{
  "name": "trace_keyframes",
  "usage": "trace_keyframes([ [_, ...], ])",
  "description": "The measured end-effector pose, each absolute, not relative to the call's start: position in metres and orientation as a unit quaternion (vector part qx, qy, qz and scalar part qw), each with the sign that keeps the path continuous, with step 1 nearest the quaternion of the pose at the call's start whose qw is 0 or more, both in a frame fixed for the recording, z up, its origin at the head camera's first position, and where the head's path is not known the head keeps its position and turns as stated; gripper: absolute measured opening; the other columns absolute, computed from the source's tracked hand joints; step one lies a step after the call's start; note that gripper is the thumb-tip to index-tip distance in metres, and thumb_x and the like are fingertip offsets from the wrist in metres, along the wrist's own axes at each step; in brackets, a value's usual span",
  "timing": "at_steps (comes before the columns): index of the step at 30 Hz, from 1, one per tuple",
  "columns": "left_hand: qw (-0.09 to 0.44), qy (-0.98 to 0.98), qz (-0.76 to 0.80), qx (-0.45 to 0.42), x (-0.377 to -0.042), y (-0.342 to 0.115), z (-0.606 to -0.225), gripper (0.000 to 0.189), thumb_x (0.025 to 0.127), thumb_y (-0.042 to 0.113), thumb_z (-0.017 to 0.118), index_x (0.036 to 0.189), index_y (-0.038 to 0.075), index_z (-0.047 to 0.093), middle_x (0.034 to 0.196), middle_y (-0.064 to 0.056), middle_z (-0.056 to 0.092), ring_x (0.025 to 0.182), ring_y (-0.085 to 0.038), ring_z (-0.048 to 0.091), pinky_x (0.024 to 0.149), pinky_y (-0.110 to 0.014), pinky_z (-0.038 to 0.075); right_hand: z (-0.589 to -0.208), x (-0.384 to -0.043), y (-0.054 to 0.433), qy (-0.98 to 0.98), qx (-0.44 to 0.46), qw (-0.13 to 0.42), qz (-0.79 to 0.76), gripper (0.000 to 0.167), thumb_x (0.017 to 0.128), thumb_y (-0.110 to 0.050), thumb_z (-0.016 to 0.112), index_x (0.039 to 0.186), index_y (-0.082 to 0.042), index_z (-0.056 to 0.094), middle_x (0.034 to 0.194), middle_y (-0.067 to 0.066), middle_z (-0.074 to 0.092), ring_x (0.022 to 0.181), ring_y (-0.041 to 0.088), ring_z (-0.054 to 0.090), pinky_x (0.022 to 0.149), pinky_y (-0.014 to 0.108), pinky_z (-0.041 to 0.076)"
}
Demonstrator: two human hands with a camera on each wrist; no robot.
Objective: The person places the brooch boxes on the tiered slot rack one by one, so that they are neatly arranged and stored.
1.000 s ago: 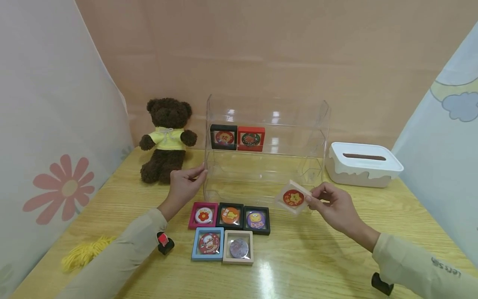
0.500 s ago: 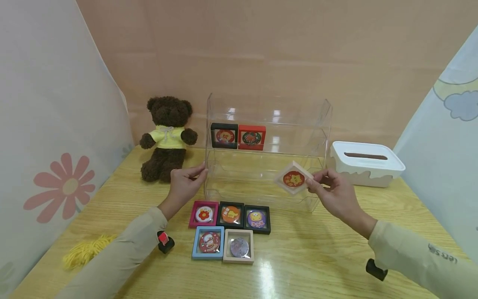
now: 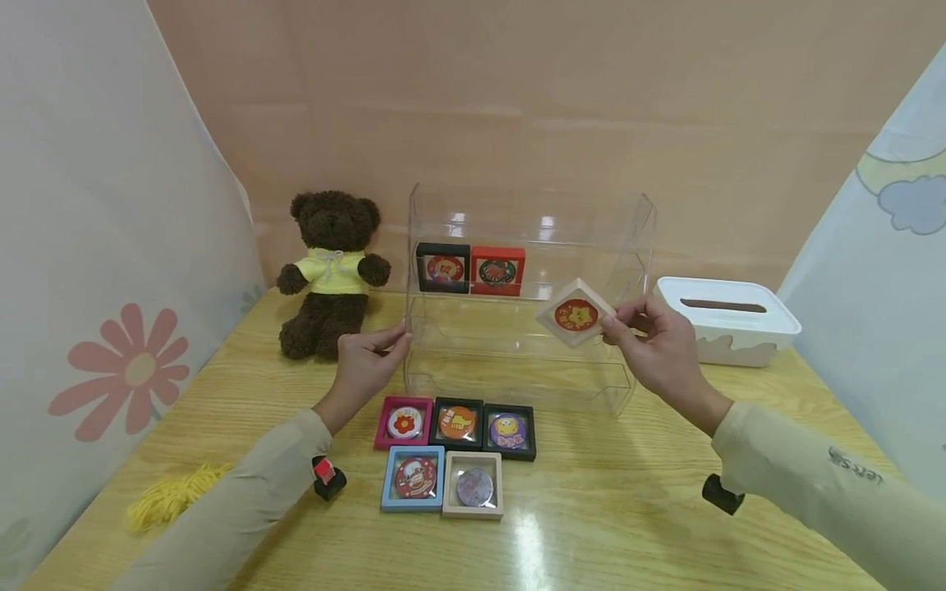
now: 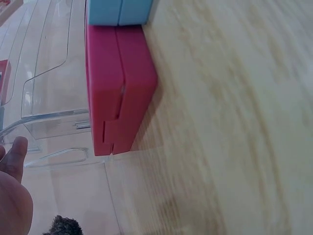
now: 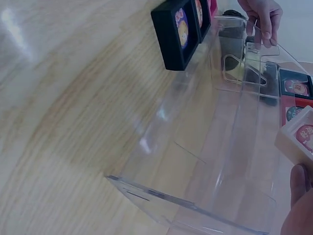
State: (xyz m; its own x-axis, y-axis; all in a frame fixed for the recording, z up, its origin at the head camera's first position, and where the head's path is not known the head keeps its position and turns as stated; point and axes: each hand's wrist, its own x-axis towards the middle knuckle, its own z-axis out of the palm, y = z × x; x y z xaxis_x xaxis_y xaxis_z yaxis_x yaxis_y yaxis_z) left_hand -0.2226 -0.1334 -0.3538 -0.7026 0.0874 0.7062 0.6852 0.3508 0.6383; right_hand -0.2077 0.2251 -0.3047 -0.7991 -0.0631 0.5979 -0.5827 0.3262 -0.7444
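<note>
My right hand [image 3: 663, 349] pinches one corner of a cream square badge frame [image 3: 576, 314], held tilted like a diamond in front of the clear tiered display rack [image 3: 584, 267]. Inside it is a red badge with a yellow star. My left hand [image 3: 369, 365] pinches the edge of the rack's left side panel. A black badge frame [image 3: 443, 268] and a red badge frame [image 3: 498, 272] stand side by side on an upper tier. In the right wrist view, the cream frame [image 5: 295, 139] is partly cut off by the picture edge.
Several badge frames lie before the rack: pink [image 3: 404, 423], two black, light blue [image 3: 413, 478] and beige [image 3: 473, 485]. A brown teddy bear [image 3: 325, 320] sits left, a white tissue box [image 3: 727, 322] right. Yellow yarn [image 3: 170, 497] lies near the left sleeve.
My right hand has raised the cream badge frame from near the rack's bottom to about its middle tier, slightly leftward. My left hand has stayed at the rack's side.
</note>
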Motion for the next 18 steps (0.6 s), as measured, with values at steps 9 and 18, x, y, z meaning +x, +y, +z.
trace_keyframes([
  [9, 0.292, -0.766, -0.513, -0.256, -0.223, -0.134, -0.355, 0.018, 0.083, -0.011, 0.066, 0.101, -0.013, 0.067, 0.093, -0.025, 0.065, 0.076, -0.033, 0.068, 0.059, -0.017, 0.052, -0.292, -0.225, 0.221, -0.792, 0.209, 0.27, 0.507, 0.012, 0.086, 0.008, 0.064, 0.084, 0.013, 0.052, 0.086, 0.018, 0.06, 0.077, 0.006, 0.066, 0.063, 0.024, 0.055],
  [18, 0.291, -0.767, -0.513, -0.252, -0.225, -0.135, -0.356, 0.018, 0.083, -0.011, 0.066, 0.101, -0.014, 0.067, 0.094, -0.025, 0.065, 0.076, -0.033, 0.068, 0.06, -0.016, 0.052, -0.278, -0.241, 0.216, -0.8, 0.191, 0.284, 0.494, 0.013, 0.086, 0.006, 0.066, 0.086, 0.013, 0.055, 0.086, 0.016, 0.061, 0.078, 0.01, 0.067, 0.064, 0.021, 0.054],
])
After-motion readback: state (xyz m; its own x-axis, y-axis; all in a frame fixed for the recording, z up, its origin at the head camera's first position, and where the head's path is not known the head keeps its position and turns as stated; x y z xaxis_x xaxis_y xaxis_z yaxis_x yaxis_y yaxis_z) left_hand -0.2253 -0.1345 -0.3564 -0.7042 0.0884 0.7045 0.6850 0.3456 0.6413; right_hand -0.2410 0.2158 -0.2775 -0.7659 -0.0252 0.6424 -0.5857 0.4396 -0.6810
